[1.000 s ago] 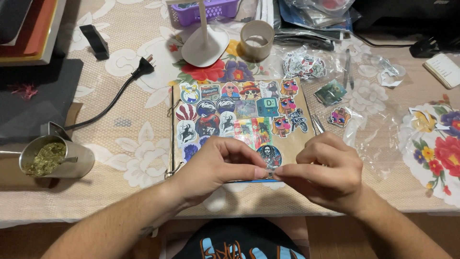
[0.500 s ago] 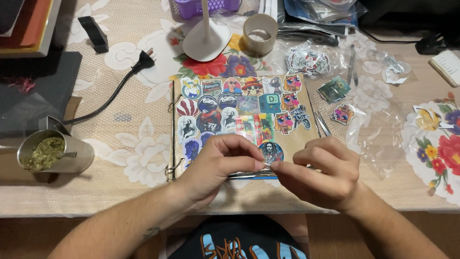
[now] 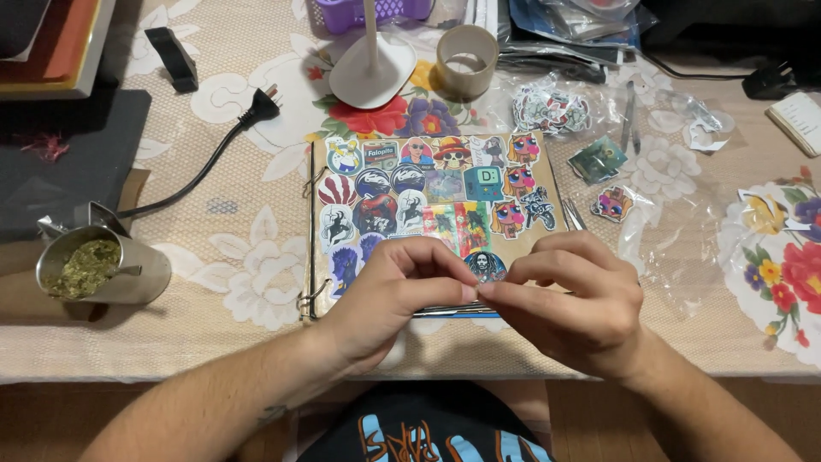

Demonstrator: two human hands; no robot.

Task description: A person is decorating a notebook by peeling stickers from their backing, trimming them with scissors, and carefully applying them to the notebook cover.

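Head view: our left hand [image 3: 389, 295] and right hand [image 3: 573, 299] pinch fingertips together, apparently on something too small to see, above the sticker-covered notebook [image 3: 432, 214]; peeling calls for steady fingertips.

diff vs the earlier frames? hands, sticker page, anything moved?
Little changed. Left hand and right hand stay fingertip to fingertip over the lower edge of the sticker page; whatever they pinch is too small to see. Nothing let go. Page, metal cup and tape roll unmoved.
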